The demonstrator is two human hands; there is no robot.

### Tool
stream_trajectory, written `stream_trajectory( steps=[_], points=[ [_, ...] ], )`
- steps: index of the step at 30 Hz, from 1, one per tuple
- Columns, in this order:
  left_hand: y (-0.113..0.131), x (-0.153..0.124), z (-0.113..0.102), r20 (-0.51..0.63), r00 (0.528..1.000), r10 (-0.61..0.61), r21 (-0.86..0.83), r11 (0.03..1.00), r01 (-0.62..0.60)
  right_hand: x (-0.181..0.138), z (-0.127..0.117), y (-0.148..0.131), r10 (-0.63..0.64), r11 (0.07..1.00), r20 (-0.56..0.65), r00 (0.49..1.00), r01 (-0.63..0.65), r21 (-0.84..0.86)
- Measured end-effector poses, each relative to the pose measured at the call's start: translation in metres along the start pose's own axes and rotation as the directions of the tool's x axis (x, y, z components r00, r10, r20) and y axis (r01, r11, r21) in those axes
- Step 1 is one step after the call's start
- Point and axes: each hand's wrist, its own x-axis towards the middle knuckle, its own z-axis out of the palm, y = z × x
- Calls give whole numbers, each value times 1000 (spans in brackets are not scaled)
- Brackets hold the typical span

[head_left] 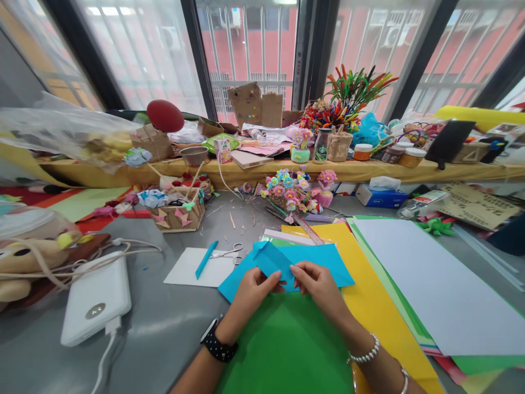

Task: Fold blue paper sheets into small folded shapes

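Observation:
Both hands pinch a folded piece of blue paper (274,259) just above the table. My left hand (257,284) grips its lower left side, and my right hand (315,282) grips its right corner. Beneath it lies a larger blue sheet (328,258), over a green sheet (293,339) and a yellow one (379,312). Left of the hands, a narrow blue strip (206,260) and a pair of scissors (227,253) rest on a white sheet (184,267). Some of my fingertips are hidden behind the folded paper.
A white power bank (98,301) with cables is on the left, near a cardboard box (180,216). Paper sheets (443,284) are stacked on the right. Small craft flowers (287,189), a blue tissue box (381,196) and a cluttered sill (254,174) stand at the back.

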Motion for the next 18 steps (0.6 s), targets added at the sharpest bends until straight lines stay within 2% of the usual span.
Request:
stream_trajectory(
  steps=[5, 10, 14, 18],
  points=[
    [3, 1, -3, -80, 996, 46, -64, 997, -51, -1, 3, 2, -73, 994, 44, 996, 76, -82],
    [5, 0, -3, -85, 995, 49, -99, 993, -57, 1, -7, 2, -243, 953, -23, 970, 234, -190],
    [4, 1, -1, -75, 995, 59, -120, 990, -68, 3, -13, 5, -387, 878, 73, 919, 392, -274],
    [1, 2, 0, -49, 997, 64, -143, 987, -70, 5, -13, 11, -440, 821, 169, 882, 471, -322]
  ],
)
